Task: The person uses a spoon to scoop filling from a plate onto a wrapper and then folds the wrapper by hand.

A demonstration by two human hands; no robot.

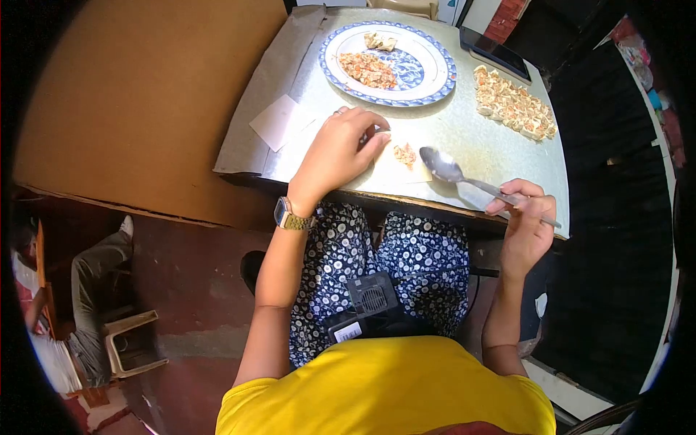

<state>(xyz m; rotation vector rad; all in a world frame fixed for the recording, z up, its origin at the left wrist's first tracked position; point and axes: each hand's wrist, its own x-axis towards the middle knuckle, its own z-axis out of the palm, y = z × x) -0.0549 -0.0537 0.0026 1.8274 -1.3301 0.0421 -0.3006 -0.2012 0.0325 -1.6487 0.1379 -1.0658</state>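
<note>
My right hand (528, 217) grips a metal spoon (471, 181) by its handle, with the bowl at the right of a small mound of orange-flecked filling (404, 154). That mound lies on a pale thin wrapper (415, 174) near the table's front edge. At the wrapper's left is my left hand (344, 145), its fingers curled and thumb drawn toward the index finger. A small dark sliver shows by those fingertips; what they hold I cannot make out. Beyond them, a blue-and-white plate (435, 88) bears more filling (367, 70) and a pale crumpled lump (380, 41).
Several filled dumplings (515, 105) sit in close rows at the table's right. Behind them lies a dark tablet (496, 54). A pale square sheet (279, 122) rests at left, beside a brown board (145, 109). Another person's leg (90, 283) shows at lower left, near a stool (134, 344).
</note>
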